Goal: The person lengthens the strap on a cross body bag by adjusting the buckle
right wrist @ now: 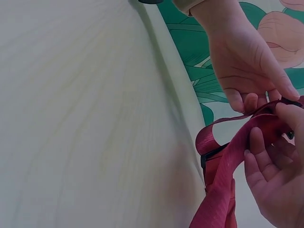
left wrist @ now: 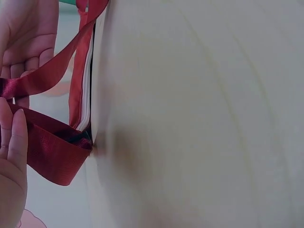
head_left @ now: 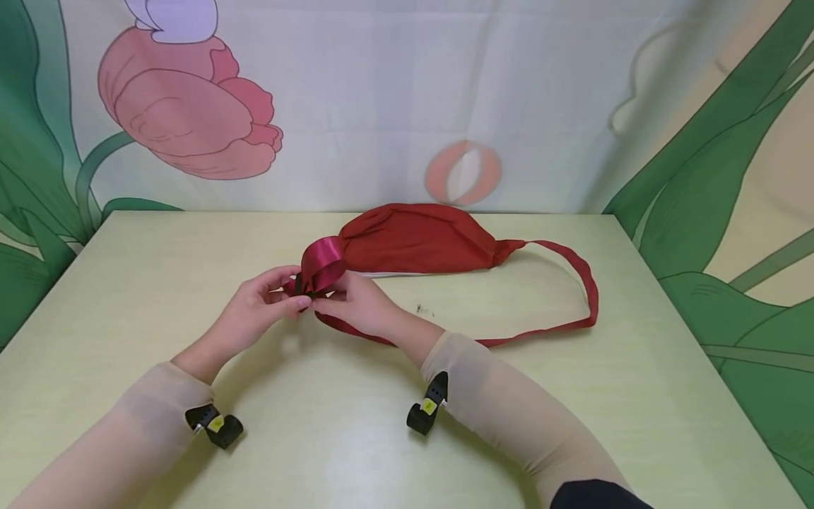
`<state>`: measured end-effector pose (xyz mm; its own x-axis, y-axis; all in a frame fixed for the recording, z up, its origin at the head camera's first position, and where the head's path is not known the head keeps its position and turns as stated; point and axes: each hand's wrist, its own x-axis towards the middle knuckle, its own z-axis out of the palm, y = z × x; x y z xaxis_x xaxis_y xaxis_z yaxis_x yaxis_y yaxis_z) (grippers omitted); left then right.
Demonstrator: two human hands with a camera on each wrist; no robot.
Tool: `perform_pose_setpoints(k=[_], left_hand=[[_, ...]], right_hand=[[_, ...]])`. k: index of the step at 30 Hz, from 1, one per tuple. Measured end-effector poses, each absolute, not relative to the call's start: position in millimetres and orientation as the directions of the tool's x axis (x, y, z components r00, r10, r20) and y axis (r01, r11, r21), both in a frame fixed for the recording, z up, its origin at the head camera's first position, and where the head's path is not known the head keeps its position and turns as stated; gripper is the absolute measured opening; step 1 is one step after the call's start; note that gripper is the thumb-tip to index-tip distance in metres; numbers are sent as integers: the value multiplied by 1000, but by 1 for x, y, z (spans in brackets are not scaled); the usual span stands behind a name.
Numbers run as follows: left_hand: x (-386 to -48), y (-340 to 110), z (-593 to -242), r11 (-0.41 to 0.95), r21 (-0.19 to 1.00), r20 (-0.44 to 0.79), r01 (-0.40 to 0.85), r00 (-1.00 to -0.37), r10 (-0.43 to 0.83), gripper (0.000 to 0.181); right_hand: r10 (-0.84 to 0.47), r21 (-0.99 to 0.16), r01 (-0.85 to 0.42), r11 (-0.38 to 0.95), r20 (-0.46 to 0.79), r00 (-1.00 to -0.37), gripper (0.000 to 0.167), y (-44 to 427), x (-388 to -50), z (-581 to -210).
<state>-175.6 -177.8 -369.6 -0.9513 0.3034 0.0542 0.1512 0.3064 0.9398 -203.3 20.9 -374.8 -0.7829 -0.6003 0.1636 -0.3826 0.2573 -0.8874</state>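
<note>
Clock centred on the black buckle, 12 toward the back wall. Left wrist camera hangs off the sleeve at 7. Left hand sits at 8 to 9, narrow grip, thumb and fingers pinching the strap right at the buckle. Buckle is mostly buried in fingers; I can't tell if the webbing passes through it fully. Just past it the strap stands up in a loop, 12 to 1. Right hand at 3 to 4, also narrow: thumb on the strap near the buckle, fingertips against the band, so both hands hold the same short section. Right wrist view shows a second black fitting lower on the strap, apart from the fingers. Red pouch lies on the table at 2, against the back edge, white trim along its lower side. Small dark mark on the tabletop at 3; right wrist camera at 4 to 5. Long strap run leaves the pouch's right end, bends round far out at 3, comes back toward the right hand. My read: step in hand is threading or adjusting webbing at the buckle. Next move calls for left steadying the buckle, right drawing the webbing flat; twist in that loop is the risk.
</note>
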Motion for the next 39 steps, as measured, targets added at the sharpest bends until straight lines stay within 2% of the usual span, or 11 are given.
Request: perform_pose_setpoints(k=[13, 17, 21, 24, 28, 32, 35, 39], left_hand=[[-177, -177, -365, 381, 900, 89, 213, -944, 319, 47], [-177, -176, -365, 377, 900, 93, 219, -941, 324, 46], [-177, -176, -364, 368, 904, 91, 216, -941, 327, 47], [-177, -175, -362, 366, 903, 102, 226, -939, 328, 47], [-176, -176, -360, 354, 902, 130, 248, -937, 325, 44], [-175, -178, -358, 339, 909, 136, 244, -940, 313, 44], [-175, -178, -357, 328, 915, 129, 234, -942, 311, 44], [-175, -178, -356, 320, 919, 126, 230, -941, 316, 44]], right_hand=[[-629, -865, -413, 284, 157, -761, 42, 31, -207, -368], [-601, -846, -427, 319, 168, -781, 38, 30, -207, -368], [-581, -860, -433, 271, 212, -786, 35, 27, -205, -370], [-572, -880, -417, 228, 225, -789, 39, 26, -203, -371], [-589, -853, -408, 326, 155, -793, 53, 28, -201, -371], [-610, -779, -467, 418, 140, -780, 47, 29, -202, -374], [-611, -762, -502, 409, 180, -771, 35, 28, -203, -375], [-608, -797, -483, 363, 191, -771, 32, 29, -202, -373]])
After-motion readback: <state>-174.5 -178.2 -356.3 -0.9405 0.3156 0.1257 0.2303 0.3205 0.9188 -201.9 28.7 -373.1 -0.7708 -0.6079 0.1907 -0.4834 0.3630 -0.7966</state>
